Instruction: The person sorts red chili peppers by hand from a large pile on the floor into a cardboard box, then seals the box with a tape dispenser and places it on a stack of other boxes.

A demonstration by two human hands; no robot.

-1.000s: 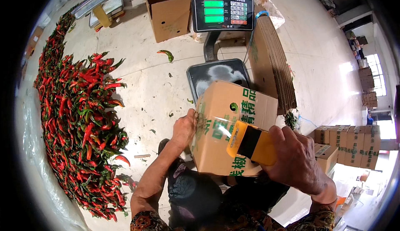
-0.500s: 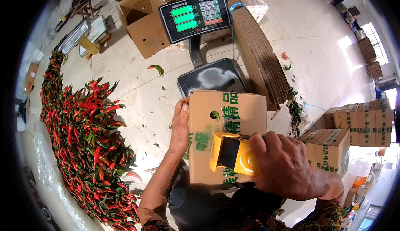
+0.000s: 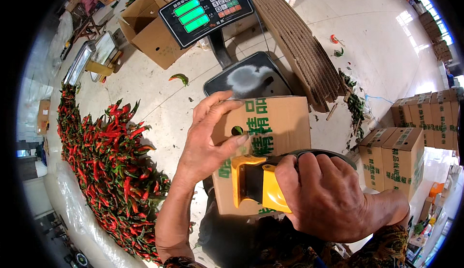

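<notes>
A brown cardboard box (image 3: 289,125) with green printing and a round hole in its upper face is in front of me. My left hand (image 3: 202,140) rests on the box's left side. Its thumb and fingers are spread on either side of the hole, and something green shows inside it. My right hand (image 3: 328,198) is closed around a yellow and black packing tape dispenser (image 3: 273,190), whose yellow front end lies over the near part of the box. The tape itself is hard to make out.
Beyond the box stands a scale with a dark platform (image 3: 222,81) and a lit display (image 3: 205,9). Flattened cartons (image 3: 295,40) are stacked beside it. Red and green chili peppers (image 3: 111,171) are heaped at left; packed boxes (image 3: 394,159) stand at right. An open carton (image 3: 154,38) is behind.
My left hand has moved from the box's left edge onto its upper face, fingers spreading. The dispenser has shifted slightly left and turned. The view has tilted a little.
</notes>
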